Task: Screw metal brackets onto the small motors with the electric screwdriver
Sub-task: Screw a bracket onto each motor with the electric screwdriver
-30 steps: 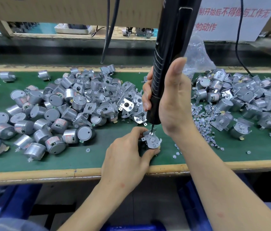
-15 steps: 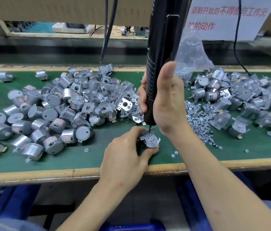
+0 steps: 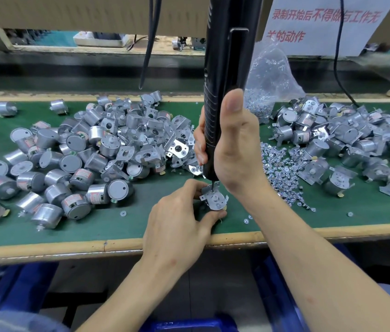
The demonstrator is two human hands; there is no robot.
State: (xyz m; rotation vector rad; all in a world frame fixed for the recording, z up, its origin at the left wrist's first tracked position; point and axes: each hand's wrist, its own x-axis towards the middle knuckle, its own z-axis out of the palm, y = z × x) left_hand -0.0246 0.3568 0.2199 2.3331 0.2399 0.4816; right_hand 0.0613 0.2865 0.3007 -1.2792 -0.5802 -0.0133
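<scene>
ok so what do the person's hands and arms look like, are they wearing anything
Nothing worn: the left hand and right hand have no gloves, rings or watch. The left forearm and right forearm are uncovered to the frame edge, no sleeve in view. The right thumbnail is short and unpainted.

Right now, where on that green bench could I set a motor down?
Mostly bare: the mat in front, between the left motor pile and the left hand, and right of the right forearm, below the screws. Crowded: the right motor pile and the left one.
</scene>
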